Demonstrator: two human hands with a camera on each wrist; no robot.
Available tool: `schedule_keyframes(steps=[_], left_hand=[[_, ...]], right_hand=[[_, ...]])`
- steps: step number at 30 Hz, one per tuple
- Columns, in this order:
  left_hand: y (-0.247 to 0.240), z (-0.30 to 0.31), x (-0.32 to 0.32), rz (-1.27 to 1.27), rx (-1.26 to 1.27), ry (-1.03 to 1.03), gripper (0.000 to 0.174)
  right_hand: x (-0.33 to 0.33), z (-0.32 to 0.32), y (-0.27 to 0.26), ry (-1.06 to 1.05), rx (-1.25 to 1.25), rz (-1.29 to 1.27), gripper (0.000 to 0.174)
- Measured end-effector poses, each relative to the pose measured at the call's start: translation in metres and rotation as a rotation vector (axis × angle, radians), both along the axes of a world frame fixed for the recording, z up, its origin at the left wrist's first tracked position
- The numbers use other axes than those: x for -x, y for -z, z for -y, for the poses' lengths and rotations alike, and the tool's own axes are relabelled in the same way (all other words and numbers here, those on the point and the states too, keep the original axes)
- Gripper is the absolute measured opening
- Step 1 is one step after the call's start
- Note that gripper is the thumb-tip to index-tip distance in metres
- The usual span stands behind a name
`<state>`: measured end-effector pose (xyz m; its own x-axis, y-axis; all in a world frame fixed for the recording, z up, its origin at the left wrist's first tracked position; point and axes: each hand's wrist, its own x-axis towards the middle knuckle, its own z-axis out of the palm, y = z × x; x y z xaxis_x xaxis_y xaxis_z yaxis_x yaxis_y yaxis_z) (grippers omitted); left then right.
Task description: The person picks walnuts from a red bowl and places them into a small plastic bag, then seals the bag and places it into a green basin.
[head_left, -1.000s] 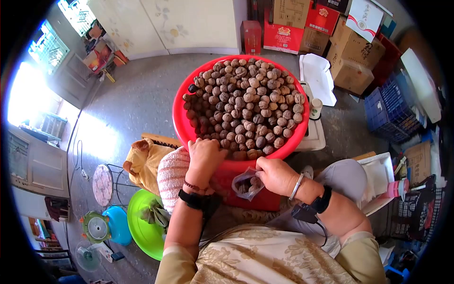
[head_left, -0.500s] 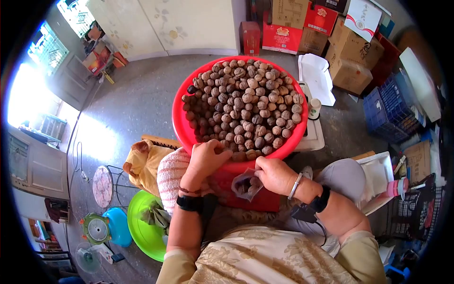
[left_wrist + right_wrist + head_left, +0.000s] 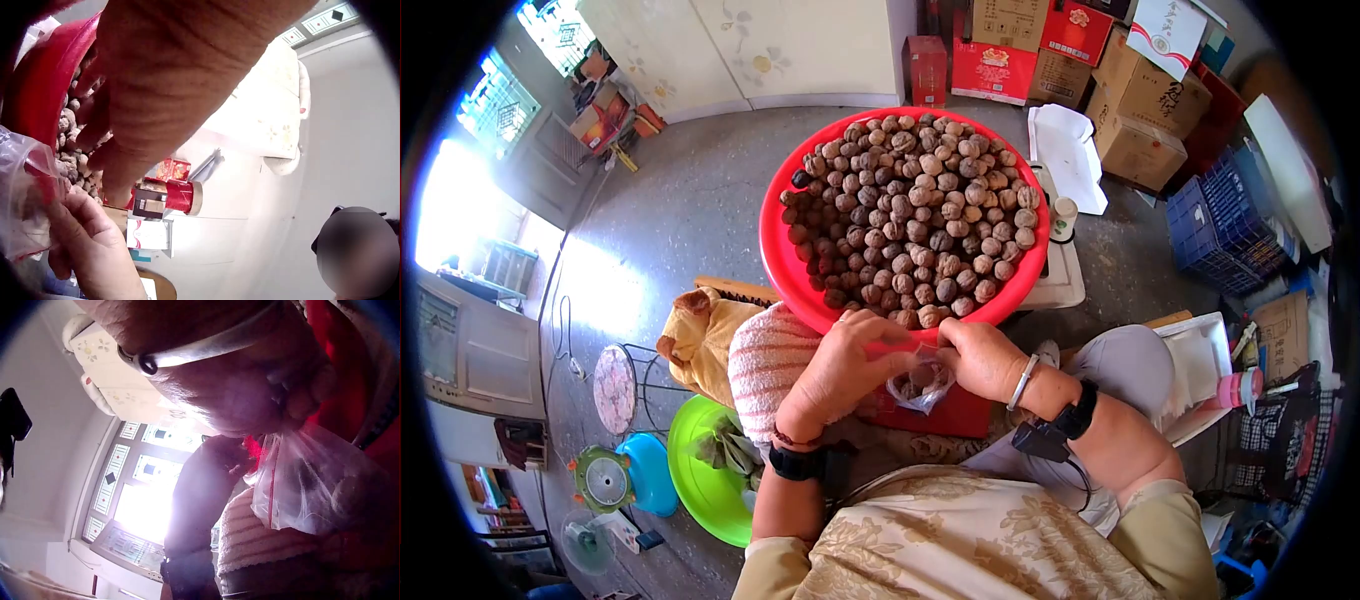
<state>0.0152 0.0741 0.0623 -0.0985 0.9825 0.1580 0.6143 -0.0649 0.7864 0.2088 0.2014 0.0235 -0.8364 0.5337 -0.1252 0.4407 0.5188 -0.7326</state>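
A large red basin [image 3: 775, 255] full of walnuts [image 3: 920, 215] stands in front of me. At its near edge my right hand [image 3: 990, 362] pinches the rim of a small clear plastic bag [image 3: 922, 388] between thumb and fingers. The bag hangs with its mouth up, and round walnut shapes show through it in the right wrist view. My left hand [image 3: 845, 362] is at the basin's near rim, beside the bag's mouth. Its fingers [image 3: 100, 115] are extended and spread in the left wrist view, with walnuts behind them and nothing visible held.
A striped pink towel [image 3: 765, 370] and yellow cloth [image 3: 705, 340] lie left of the basin. A bright green basin [image 3: 690, 480] sits lower left. Right of me are a white tray [image 3: 1225, 350] and a blue crate [image 3: 1225, 235]. Cardboard boxes [image 3: 1145, 100] are stacked at the back right.
My left hand has moved from the walnuts at the basin's near edge to the right, beside the bag's mouth, and its fingers have straightened. My right hand keeps its grip on the bag.
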Motion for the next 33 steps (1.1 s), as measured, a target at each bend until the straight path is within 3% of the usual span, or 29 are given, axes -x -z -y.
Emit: schedule_keyframes(steps=[1, 3, 7, 14, 17, 19, 26, 29, 31, 33], left_hand=[[0.001, -0.001, 0.001, -0.001, -0.001, 0.002, 0.022], [0.005, -0.004, 0.006, 0.012, 0.040, -0.193, 0.019], [0.019, -0.011, 0.014, -0.063, 0.020, -0.277, 0.017], [0.055, -0.042, 0.018, -0.131, 0.027, -0.148, 0.021], [0.056, -0.052, 0.013, -0.179, 0.103, -0.150, 0.028], [0.056, -0.056, 0.011, -0.239, 0.292, -0.191, 0.034], [0.067, -0.065, 0.014, -0.276, 0.401, -0.195, 0.032], [0.064, -0.060, 0.013, -0.244, 0.364, -0.249, 0.031], [0.064, -0.054, 0.017, -0.036, 0.211, -0.203, 0.035], [0.049, -0.047, 0.013, 0.088, 0.239, -0.221, 0.034]], right_hand=[[0.000, 0.000, 0.001, 0.003, -0.012, -0.002, 0.016], [-0.001, 0.000, 0.002, 0.006, -0.028, -0.005, 0.016], [-0.001, 0.001, 0.000, 0.006, -0.053, -0.004, 0.015], [-0.001, -0.001, 0.009, 0.000, -0.037, -0.008, 0.014], [-0.002, 0.000, 0.006, -0.007, -0.030, -0.008, 0.013], [-0.002, -0.001, 0.010, -0.010, -0.034, -0.020, 0.013], [-0.001, -0.001, 0.009, 0.004, -0.041, -0.003, 0.013], [-0.001, -0.001, 0.008, -0.004, -0.042, 0.024, 0.013], [-0.001, -0.002, 0.012, -0.008, -0.043, 0.000, 0.013], [-0.001, -0.002, 0.010, -0.013, -0.045, -0.024, 0.013]])
